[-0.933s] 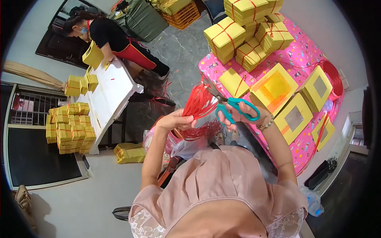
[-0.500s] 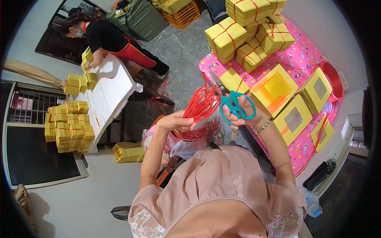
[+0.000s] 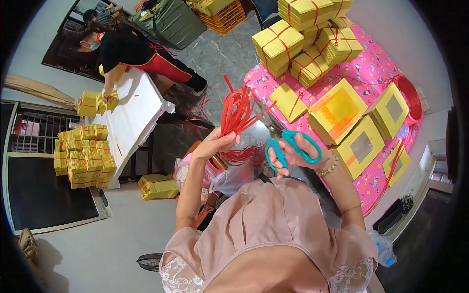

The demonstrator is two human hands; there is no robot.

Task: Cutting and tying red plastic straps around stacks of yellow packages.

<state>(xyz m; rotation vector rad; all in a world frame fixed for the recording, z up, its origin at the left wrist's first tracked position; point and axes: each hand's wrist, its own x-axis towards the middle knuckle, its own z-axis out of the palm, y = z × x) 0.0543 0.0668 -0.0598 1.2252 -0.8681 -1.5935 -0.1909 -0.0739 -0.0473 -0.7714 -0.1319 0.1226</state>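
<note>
A looped bundle of red plastic ribbon (image 3: 237,111) stands up out of my left hand (image 3: 220,144), whose fingers pinch its lower end. My right hand (image 3: 300,154) has its fingers through the handles of teal-handled scissors (image 3: 277,131). The handles are spread and the blades point up and left, close to the right side of the bundle. One ribbon strand stretches toward the blades; whether it touches them I cannot tell. More red ribbon (image 3: 245,155) hangs in a pile below my hands, beside a clear plastic bag (image 3: 232,181).
On the right, a table with a pink patterned cloth (image 3: 364,193) bears tied stacks of yellow paper (image 3: 278,44), framed yellow sheets (image 3: 361,146) and a red ribbon roll (image 3: 409,97). A co-worker (image 3: 127,51) leans over a white table (image 3: 141,105) at the left, with another person behind.
The ribbon bundle has swung upright and a little left. My right hand has lowered slightly, and the scissors have opened wider. The co-worker's arm has shifted over the white table.
</note>
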